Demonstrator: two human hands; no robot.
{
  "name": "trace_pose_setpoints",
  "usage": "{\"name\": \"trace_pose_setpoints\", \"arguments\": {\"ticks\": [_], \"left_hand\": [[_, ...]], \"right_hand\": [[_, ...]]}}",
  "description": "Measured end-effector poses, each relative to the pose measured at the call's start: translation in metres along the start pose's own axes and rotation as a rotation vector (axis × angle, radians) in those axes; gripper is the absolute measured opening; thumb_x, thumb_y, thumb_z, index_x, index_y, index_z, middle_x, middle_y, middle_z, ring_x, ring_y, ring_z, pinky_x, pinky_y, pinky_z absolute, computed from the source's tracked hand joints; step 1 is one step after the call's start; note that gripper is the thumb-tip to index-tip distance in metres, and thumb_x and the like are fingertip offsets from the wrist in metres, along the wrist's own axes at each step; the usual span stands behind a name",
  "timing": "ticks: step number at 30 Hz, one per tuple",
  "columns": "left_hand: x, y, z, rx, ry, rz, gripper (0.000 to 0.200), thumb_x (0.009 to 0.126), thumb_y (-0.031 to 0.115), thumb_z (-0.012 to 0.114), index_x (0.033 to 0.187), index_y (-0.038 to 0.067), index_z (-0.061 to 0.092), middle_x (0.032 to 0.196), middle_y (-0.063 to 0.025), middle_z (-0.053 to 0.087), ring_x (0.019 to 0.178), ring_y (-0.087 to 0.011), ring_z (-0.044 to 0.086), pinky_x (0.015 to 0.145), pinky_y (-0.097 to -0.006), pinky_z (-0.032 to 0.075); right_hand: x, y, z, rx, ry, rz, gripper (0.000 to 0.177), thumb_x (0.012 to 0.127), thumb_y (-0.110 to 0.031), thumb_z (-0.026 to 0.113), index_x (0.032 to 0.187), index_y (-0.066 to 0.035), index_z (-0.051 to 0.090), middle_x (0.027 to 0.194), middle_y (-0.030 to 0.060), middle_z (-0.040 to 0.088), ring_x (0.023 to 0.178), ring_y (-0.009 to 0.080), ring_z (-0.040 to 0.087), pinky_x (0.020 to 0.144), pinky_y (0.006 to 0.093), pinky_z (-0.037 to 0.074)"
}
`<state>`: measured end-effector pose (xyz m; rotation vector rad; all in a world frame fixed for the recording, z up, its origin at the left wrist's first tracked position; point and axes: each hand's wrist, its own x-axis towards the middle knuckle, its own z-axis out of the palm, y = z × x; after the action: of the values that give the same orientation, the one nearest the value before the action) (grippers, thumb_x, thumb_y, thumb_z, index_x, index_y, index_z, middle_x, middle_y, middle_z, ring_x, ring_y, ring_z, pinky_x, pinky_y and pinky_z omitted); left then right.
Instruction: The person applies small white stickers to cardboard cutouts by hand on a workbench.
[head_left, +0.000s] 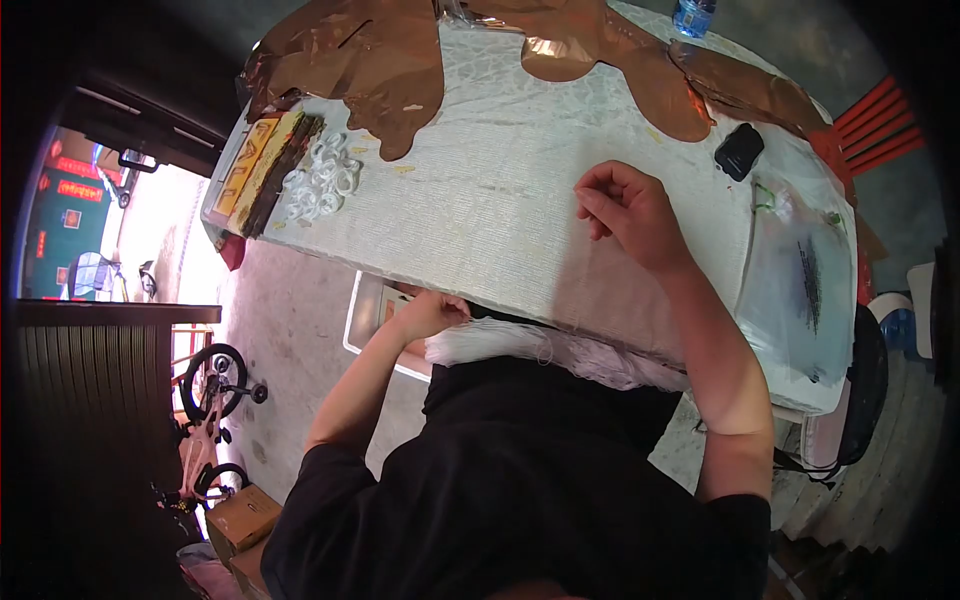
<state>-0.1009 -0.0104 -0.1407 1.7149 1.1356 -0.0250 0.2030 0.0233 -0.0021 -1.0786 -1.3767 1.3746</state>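
Across my lap, along the table's near edge, lies a bundle of thin white strings (560,355). My left hand (432,315) is at the left end of this bundle, its fingertips pinched on loose strands. Over the right half of the table, my right hand (632,212) is raised with its fingers curled and thumb pressed against them. Whatever may be in that pinch is too small to see. A pile of white rings (322,180) rests on the table's left side, beside yellow and dark packs of flat strips (268,170).
Brown foil balloons (350,70) drape over the table's far side. To the right are a black phone-like object (739,151) and a clear plastic bag (800,285) holding dark strands. A water bottle (694,17) stands at the far edge. A white-rimmed container (365,310) sits below the table.
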Motion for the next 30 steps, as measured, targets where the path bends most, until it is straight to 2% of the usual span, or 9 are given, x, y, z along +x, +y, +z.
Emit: {"name": "trace_pose_setpoints", "arguments": {"ticks": [6,8,12,17,21,23,24,27,30], "left_hand": [[-0.027,0.035,-0.011,-0.130,0.159,-0.009,0.008,0.077,0.006,0.058,0.082,0.002,0.062,0.073,-0.0024,0.063,0.070,-0.0093,0.057,0.067,-0.0227,0.045],[-0.043,0.063,-0.016,-0.106,0.270,0.132,0.004,0.077,0.003,0.058,0.077,-0.001,0.059,0.070,-0.0031,0.059,0.065,-0.0086,0.055,0.061,-0.0220,0.044],[-0.074,0.123,-0.033,-0.421,0.164,0.240,0.005,0.081,0.004,0.054,0.080,-0.001,0.055,0.075,-0.0032,0.057,0.070,-0.0089,0.054,0.064,-0.0222,0.043],[-0.073,0.175,-0.050,-0.352,0.441,0.428,0.005,0.083,0.004,0.051,0.081,0.000,0.051,0.074,-0.0021,0.052,0.067,-0.0082,0.051,0.061,-0.0207,0.042],[-0.027,0.191,-0.050,-0.745,0.454,0.606,0.016,0.087,0.014,0.047,0.093,0.000,0.049,0.081,-0.0042,0.054,0.075,-0.0111,0.053,0.073,-0.0250,0.043],[-0.015,0.212,-0.038,-1.003,0.114,0.763,0.025,0.091,0.022,0.040,0.101,0.000,0.046,0.083,-0.0068,0.055,0.082,-0.0171,0.055,0.083,-0.0309,0.040],[-0.013,0.220,-0.029,-1.130,0.083,0.618,0.030,0.092,0.026,0.035,0.105,0.001,0.045,0.084,-0.0096,0.055,0.084,-0.0215,0.055,0.085,-0.0335,0.039],[-0.021,0.235,-0.032,-0.978,-0.211,0.575,0.028,0.088,0.025,0.045,0.096,-0.001,0.049,0.070,-0.0036,0.049,0.072,-0.0165,0.052,0.081,-0.0352,0.041],[-0.027,0.215,-0.063,-0.794,-0.026,0.595,0.020,0.086,0.021,0.049,0.093,0.002,0.052,0.062,-0.0029,0.049,0.064,-0.0151,0.053,0.073,-0.0354,0.046]], "right_hand": [[-0.002,0.001,0.003,-0.006,-0.041,-0.002,0.006,0.082,-0.007,0.053,0.085,-0.002,0.054,0.069,0.0018,0.055,0.054,0.0041,0.048,0.048,0.0178,0.041],[-0.004,0.001,0.005,-0.018,-0.060,-0.009,0.006,0.082,-0.007,0.053,0.086,-0.003,0.054,0.069,0.0017,0.055,0.054,0.0041,0.048,0.048,0.0180,0.041],[-0.011,-0.012,0.016,-0.093,-0.366,0.096,0.007,0.081,-0.007,0.053,0.087,-0.003,0.055,0.070,0.0011,0.055,0.055,0.0051,0.051,0.048,0.0194,0.042],[-0.024,-0.040,0.039,0.047,-0.601,0.176,0.009,0.083,-0.010,0.052,0.087,-0.003,0.056,0.067,0.0013,0.055,0.053,0.0069,0.052,0.047,0.0201,0.042],[-0.018,-0.060,0.034,0.059,-0.483,0.097,0.016,0.087,-0.013,0.045,0.084,0.000,0.053,0.063,0.0026,0.053,0.051,0.0080,0.052,0.048,0.0203,0.042],[-0.012,-0.076,0.026,0.136,-0.273,-0.104,0.017,0.088,-0.014,0.044,0.082,-0.001,0.053,0.063,0.0030,0.053,0.051,0.0077,0.051,0.048,0.0202,0.041],[-0.008,-0.083,0.022,0.123,-0.219,-0.187,0.016,0.088,-0.014,0.044,0.083,-0.001,0.053,0.062,0.0028,0.052,0.051,0.0082,0.051,0.047,0.0201,0.040],[0.006,-0.099,0.000,0.254,-0.040,-0.389,0.014,0.087,-0.013,0.045,0.088,-0.001,0.052,0.060,0.0013,0.049,0.047,0.0095,0.045,0.045,0.0210,0.037],[0.004,-0.115,-0.049,0.372,0.226,-0.444,0.013,0.086,-0.011,0.047,0.092,0.000,0.051,0.064,0.0010,0.044,0.052,0.0093,0.039,0.048,0.0217,0.034]]}}
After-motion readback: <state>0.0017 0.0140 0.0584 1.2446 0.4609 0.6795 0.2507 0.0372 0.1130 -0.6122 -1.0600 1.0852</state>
